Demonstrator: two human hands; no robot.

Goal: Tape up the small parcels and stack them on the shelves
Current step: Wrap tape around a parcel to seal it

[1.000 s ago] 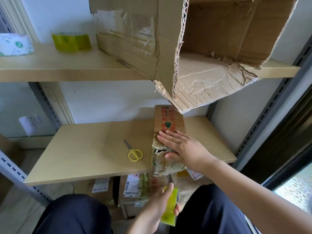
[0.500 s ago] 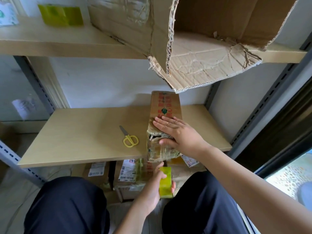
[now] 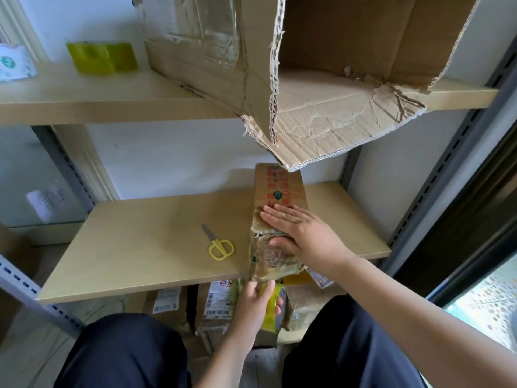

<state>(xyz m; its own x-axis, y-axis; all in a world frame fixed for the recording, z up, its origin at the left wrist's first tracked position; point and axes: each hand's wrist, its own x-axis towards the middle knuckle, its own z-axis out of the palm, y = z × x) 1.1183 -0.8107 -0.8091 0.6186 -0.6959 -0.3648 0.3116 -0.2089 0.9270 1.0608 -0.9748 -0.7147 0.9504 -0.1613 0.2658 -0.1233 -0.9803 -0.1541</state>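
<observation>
Where the lower shelf (image 3: 140,247) ends at its front edge, one small parcel (image 3: 279,197) is stood, its taped near end overhanging slightly. It is pressed from above by the right hand (image 3: 302,233), fingers flat, thumb laid on the end face. One yellow tape roll (image 3: 272,309) is gripped by the left hand (image 3: 251,303) just below that edge. One pair of yellow scissors (image 3: 218,245) is lain beside the parcel; bare board is left to the left. One torn carton (image 3: 321,79) overhangs the upper shelf (image 3: 98,105).
</observation>
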